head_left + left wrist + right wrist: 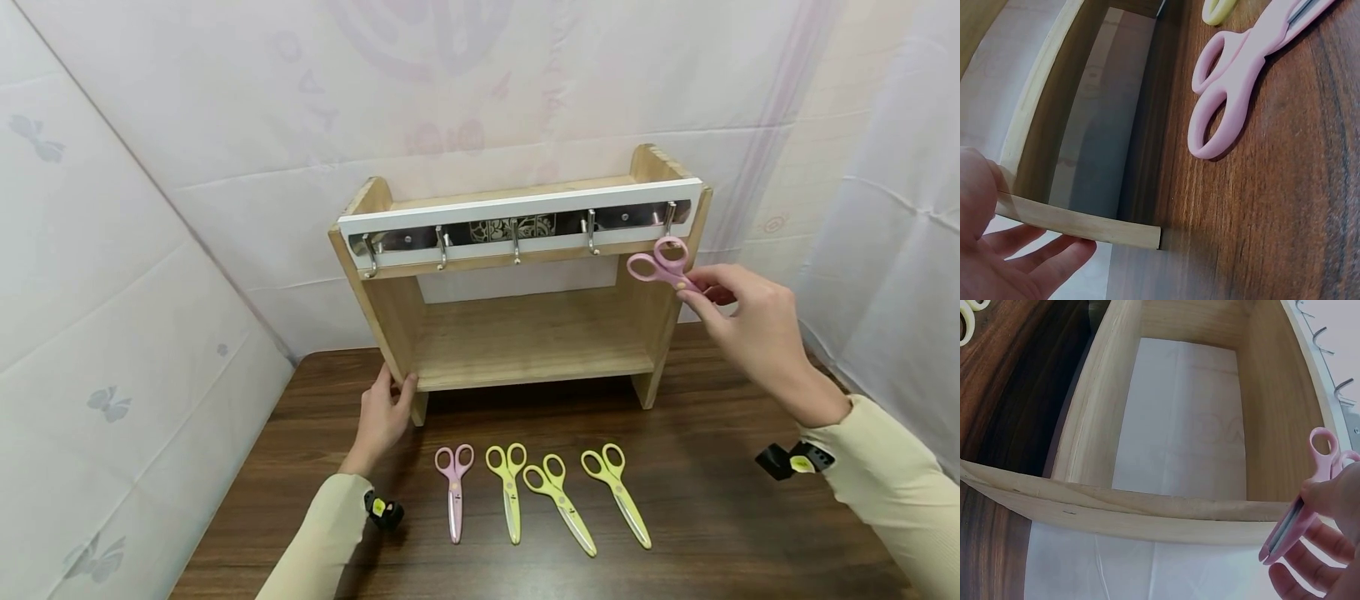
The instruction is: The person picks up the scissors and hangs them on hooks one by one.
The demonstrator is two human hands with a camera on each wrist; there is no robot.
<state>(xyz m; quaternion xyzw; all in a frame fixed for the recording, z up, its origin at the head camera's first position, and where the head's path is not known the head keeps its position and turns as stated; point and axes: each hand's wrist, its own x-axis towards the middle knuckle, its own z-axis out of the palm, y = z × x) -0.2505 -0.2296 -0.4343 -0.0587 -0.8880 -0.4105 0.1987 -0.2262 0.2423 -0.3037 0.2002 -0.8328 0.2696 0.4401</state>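
Where the white rail (480,252) ends on the person's right, the right hand (757,321) holds up a pair of pink scissors (672,277), thumb and fingers clamped on the blade end so that the finger loops stick out free of the grip. From where I stand, it all turns on how those loops sit against the end hook (670,217): the upper loop is right at the hook's lower tip and covers it in the head view, and I cannot tell whether it is in front of the metal, touching it or round it. The scissors' long axis runs aslant, loops up and toward the middle of the wooden shelf (540,329), blades down into the grip; the right wrist view shows the tip coming out past the thumb, by the right side board (1147,519). The right hand is by far the nearer to that hook. Well apart from it, at the opposite lower corner, the left hand (384,414) grips the left side board (401,312), thumb on one side, fingers on the other. The other four hooks (515,242) carry nothing. On the worktop (712,500) in front, a second pink pair (455,490) and three yellow scissors (558,497) lie in a row, loops toward the shelf; the left hand is closer to that second pair.
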